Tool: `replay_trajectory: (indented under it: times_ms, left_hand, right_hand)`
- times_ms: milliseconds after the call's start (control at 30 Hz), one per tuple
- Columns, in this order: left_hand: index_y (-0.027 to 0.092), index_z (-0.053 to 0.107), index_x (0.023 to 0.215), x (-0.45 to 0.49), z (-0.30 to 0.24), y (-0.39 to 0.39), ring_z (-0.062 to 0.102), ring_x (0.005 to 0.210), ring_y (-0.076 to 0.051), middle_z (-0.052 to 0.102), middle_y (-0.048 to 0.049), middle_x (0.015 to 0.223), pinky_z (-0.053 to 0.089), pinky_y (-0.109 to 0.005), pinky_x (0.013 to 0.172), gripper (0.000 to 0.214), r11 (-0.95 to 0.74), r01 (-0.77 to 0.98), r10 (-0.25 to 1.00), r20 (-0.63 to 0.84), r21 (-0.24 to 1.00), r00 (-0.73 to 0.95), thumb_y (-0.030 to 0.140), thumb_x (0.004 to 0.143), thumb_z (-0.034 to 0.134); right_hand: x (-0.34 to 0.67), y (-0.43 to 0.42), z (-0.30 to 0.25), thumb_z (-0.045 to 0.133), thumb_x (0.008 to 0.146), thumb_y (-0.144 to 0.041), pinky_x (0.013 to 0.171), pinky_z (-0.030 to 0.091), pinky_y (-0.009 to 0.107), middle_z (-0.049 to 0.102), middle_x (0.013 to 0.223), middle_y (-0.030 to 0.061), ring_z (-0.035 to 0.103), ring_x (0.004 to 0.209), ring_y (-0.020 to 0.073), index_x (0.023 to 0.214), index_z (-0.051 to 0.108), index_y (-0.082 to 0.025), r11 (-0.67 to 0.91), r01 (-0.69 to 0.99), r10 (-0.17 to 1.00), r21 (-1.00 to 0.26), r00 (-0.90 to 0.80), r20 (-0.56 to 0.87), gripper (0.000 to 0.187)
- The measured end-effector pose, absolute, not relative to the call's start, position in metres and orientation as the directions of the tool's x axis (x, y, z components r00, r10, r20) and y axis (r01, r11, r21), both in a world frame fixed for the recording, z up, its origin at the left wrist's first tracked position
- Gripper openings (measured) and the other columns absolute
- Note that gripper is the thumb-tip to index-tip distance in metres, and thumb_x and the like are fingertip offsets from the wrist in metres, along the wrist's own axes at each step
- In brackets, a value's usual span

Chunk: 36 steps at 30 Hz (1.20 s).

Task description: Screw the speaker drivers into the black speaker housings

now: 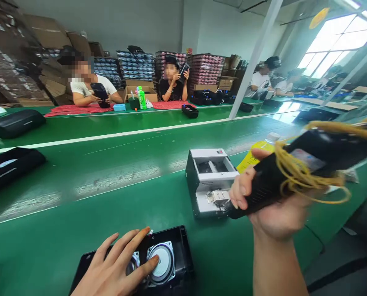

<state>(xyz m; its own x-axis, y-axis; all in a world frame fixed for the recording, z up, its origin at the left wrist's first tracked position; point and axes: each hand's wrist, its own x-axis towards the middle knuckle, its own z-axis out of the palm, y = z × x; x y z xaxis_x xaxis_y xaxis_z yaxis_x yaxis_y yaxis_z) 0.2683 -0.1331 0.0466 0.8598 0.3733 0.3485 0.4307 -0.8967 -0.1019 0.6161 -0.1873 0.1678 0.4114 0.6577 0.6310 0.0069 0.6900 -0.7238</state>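
Housing of black plastic (181, 246) lies on the green counter (140, 209) directly under the left hand (115, 265), its long axis running roughly left to right. That hand is clearly the nearer: fingers spread flat, clasping nothing, thumb tip on the round speaker driver (164, 270). The right hand (275, 218) is wrapped firmly around a black handheld tool (263, 185), raised up and to the right of the housing, well apart from it. The tool slants down leftward, its end before the white-and-dark machine (217, 176); whether they touch, I cannot tell. Yellow cord (294, 168) loops around the tool beside a pale label, illegible. Small print on the machine and the yellow bottle (248, 161) cannot be read either.
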Motion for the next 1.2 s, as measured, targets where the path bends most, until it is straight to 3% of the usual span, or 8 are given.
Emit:
replay_trajectory:
  times_ms: [133, 300, 433, 667, 733, 867, 1200]
  left_hand:
    - [0.044, 0.060, 0.143, 0.271, 0.065, -0.142, 0.048, 0.149, -0.034, 0.043, -0.0103, 0.170, 0.040, -0.058, 0.116, 0.054, -0.893, 0.447, 0.419, 0.267, -0.053, 0.868, 0.027, 0.092, 0.067]
    - [0.040, 0.061, 0.142, 0.274, 0.077, -0.146, 0.049, 0.146, -0.039, 0.043, -0.0124, 0.169, 0.041, -0.060, 0.114, 0.070, -0.894, 0.447, 0.441, 0.220, 0.026, 0.870, 0.033, 0.076, 0.080]
    - [0.040, 0.061, 0.143, 0.276, 0.080, -0.148, 0.049, 0.145, -0.040, 0.041, -0.0100, 0.170, 0.039, -0.062, 0.117, 0.078, -0.889, 0.455, 0.454, 0.227, 0.053, 0.861, 0.027, 0.068, 0.077]
    - [0.037, 0.056, 0.151, 0.273, 0.089, -0.138, 0.052, 0.144, -0.038, 0.043, -0.0135, 0.168, 0.044, -0.061, 0.113, 0.077, -0.932, 0.362, 0.351, 0.213, -0.009, 0.912, 0.033, 0.077, 0.074]
    - [0.036, 0.056, 0.152, 0.273, 0.092, -0.137, 0.052, 0.143, -0.039, 0.043, -0.0141, 0.168, 0.046, -0.061, 0.111, 0.076, -0.939, 0.345, 0.335, 0.208, -0.013, 0.919, 0.034, 0.078, 0.073]
    - [0.037, 0.061, 0.147, 0.276, 0.096, -0.143, 0.054, 0.141, -0.039, 0.044, -0.0106, 0.168, 0.045, -0.060, 0.113, 0.069, -0.915, 0.402, 0.399, 0.230, 0.034, 0.888, 0.032, 0.079, 0.072]
    - [0.039, 0.063, 0.145, 0.279, 0.100, -0.149, 0.052, 0.140, -0.038, 0.046, -0.0088, 0.166, 0.043, -0.064, 0.116, 0.069, -0.882, 0.462, 0.470, 0.204, 0.090, 0.858, 0.028, 0.077, 0.073]
  right_hand:
    - [0.599, -0.196, 0.187, 0.066, 0.102, -0.078, 0.033, 0.041, 0.025, 0.056, 0.067, -0.0050, 0.045, 0.039, 0.0135, 0.133, 0.072, -0.031, 0.685, -0.128, 0.705, -0.717, 0.365, 0.608, 0.057]
    - [0.555, -0.192, 0.208, 0.059, 0.109, -0.072, 0.037, 0.047, 0.025, 0.061, 0.068, -0.0038, 0.051, 0.043, 0.0144, 0.126, 0.074, -0.029, 0.623, -0.369, 0.781, -0.689, 0.258, 0.568, 0.049]
    - [0.526, -0.176, 0.191, 0.068, 0.102, -0.077, 0.041, 0.044, 0.024, 0.062, 0.070, -0.0023, 0.051, 0.046, 0.0154, 0.125, 0.075, -0.032, 0.509, -0.493, 0.848, -0.705, 0.146, 0.510, 0.051]
    - [0.512, -0.153, 0.134, 0.056, 0.106, -0.080, 0.045, 0.042, 0.023, 0.059, 0.074, 0.0000, 0.052, 0.048, 0.0141, 0.140, 0.061, -0.026, 0.520, -0.471, 0.836, -0.712, 0.111, 0.537, 0.064]
    - [0.511, -0.151, 0.129, 0.053, 0.107, -0.080, 0.046, 0.043, 0.022, 0.060, 0.075, 0.0007, 0.052, 0.050, 0.0133, 0.129, 0.064, -0.024, 0.521, -0.465, 0.834, -0.715, 0.099, 0.543, 0.061]
    - [0.510, -0.149, 0.127, 0.052, 0.106, -0.082, 0.046, 0.043, 0.023, 0.059, 0.076, 0.0029, 0.052, 0.052, 0.0129, 0.090, 0.064, -0.019, 0.494, -0.457, 0.850, -0.740, 0.074, 0.521, 0.066]
    - [0.508, -0.145, 0.118, 0.050, 0.106, -0.083, 0.046, 0.044, 0.025, 0.061, 0.079, 0.0021, 0.052, 0.051, 0.0140, 0.100, 0.061, -0.021, 0.475, -0.472, 0.857, -0.742, 0.055, 0.513, 0.063]
